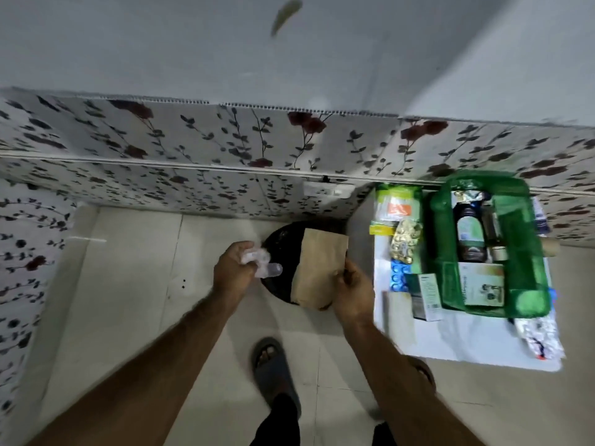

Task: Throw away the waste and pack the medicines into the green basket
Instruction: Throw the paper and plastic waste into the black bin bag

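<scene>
My left hand [233, 272] is closed around crumpled clear plastic waste [260, 260], held over the left edge of a round black bin [283, 239] on the floor. My right hand [352, 289] grips a brown paper bag [318, 268] by its lower right side, above the bin's opening. At the right, a green mesh basket [521, 226] stands on a small white table [463, 342]. It holds a dark syrup bottle [470, 231], a small jar and a boxed medicine [481, 284].
Left of the basket on the table lie a green packet [397, 204], a gold blister strip [404, 239], a blue strip [399, 276] and a small box [426, 296]. A foil strip [536, 336] lies at the table's front right. My sandalled foot [272, 362] stands on the tiled floor. A floral-papered wall runs behind.
</scene>
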